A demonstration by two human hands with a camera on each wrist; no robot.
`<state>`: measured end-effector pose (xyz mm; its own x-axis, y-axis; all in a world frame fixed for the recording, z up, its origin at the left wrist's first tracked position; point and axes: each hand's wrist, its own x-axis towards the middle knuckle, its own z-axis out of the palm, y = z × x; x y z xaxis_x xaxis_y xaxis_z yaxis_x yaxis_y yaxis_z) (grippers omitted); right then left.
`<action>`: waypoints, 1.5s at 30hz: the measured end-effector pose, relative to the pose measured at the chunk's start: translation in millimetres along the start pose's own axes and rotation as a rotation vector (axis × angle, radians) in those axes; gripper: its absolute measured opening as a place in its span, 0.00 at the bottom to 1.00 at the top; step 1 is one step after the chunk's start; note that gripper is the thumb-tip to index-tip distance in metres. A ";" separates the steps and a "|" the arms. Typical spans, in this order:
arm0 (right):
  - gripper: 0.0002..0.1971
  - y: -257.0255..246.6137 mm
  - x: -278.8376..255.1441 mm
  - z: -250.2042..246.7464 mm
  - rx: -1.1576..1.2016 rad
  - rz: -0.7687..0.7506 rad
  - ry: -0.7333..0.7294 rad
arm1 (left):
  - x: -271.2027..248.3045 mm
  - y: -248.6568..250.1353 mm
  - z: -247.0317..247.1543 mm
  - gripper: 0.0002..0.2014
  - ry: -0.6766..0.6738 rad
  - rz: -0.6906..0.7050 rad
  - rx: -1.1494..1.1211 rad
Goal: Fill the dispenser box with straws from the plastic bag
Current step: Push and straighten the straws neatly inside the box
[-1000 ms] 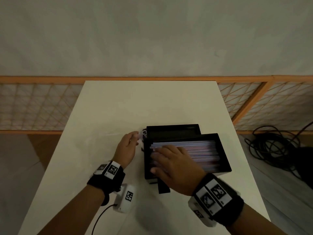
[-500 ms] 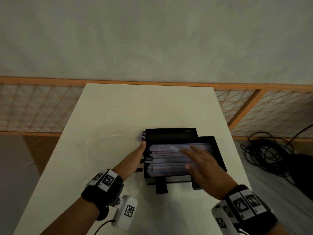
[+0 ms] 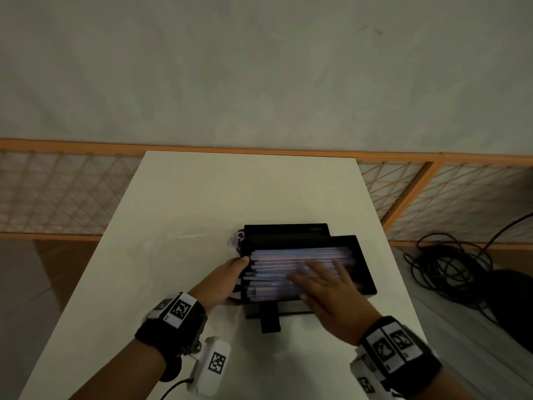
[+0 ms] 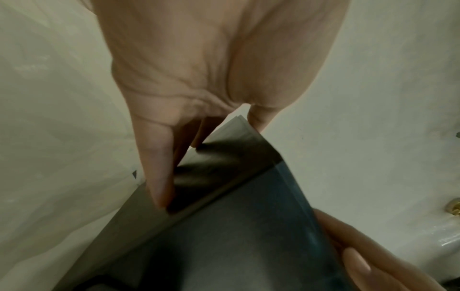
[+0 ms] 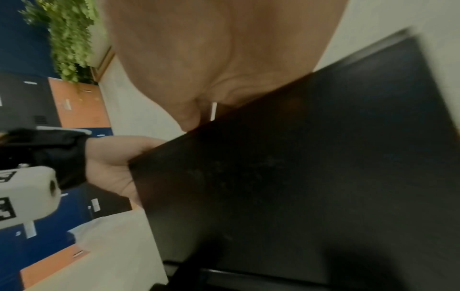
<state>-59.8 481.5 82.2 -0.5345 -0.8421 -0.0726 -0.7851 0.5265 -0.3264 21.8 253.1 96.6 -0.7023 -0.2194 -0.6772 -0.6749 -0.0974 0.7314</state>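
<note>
White worktop (image 3: 202, 197) before a plain wall: dispenser box being loaded, near the right edge.

Clear plastic bag (image 3: 178, 241) lies flat at mid-worktop, left of the box. Left hand (image 3: 223, 280) grips the left end wall of the dispenser box (image 3: 366, 272), fingers (image 4: 159, 177) curled onto it. Straws (image 3: 288, 255) lie inside, long axis left to right. Right hand (image 3: 326, 293) rests flat on them, fingers released and spread. Judgement: the right hand is nearer the straws and placed to level them along that axis.
</note>
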 end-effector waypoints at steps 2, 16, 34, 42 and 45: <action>0.35 -12.4 8.6 2.3 0.012 -0.031 -0.042 | -0.4 -0.6 0.8 0.20 0.012 -0.002 -0.011; 0.14 -29.3 41.7 -13.0 0.043 0.205 -0.106 | -4.0 -4.7 1.6 0.21 0.027 0.022 0.007; 0.32 22.1 8.3 -45.0 0.419 0.966 0.145 | -1.6 -0.3 9.2 0.20 0.026 -0.009 0.001; 0.50 -75.9 -10.6 -96.6 0.302 0.595 0.226 | 10.9 -35.8 6.5 0.24 0.104 0.009 -0.453; 0.49 -83.5 -8.3 -96.0 0.162 0.560 0.284 | 11.9 -47.6 2.7 0.26 0.090 0.042 -0.481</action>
<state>-19.9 455.8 200.5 -0.9287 -0.3698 -0.0285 -0.3182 0.8339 -0.4509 45.0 257.8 53.5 -0.6900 -0.3141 -0.6521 -0.4499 -0.5196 0.7264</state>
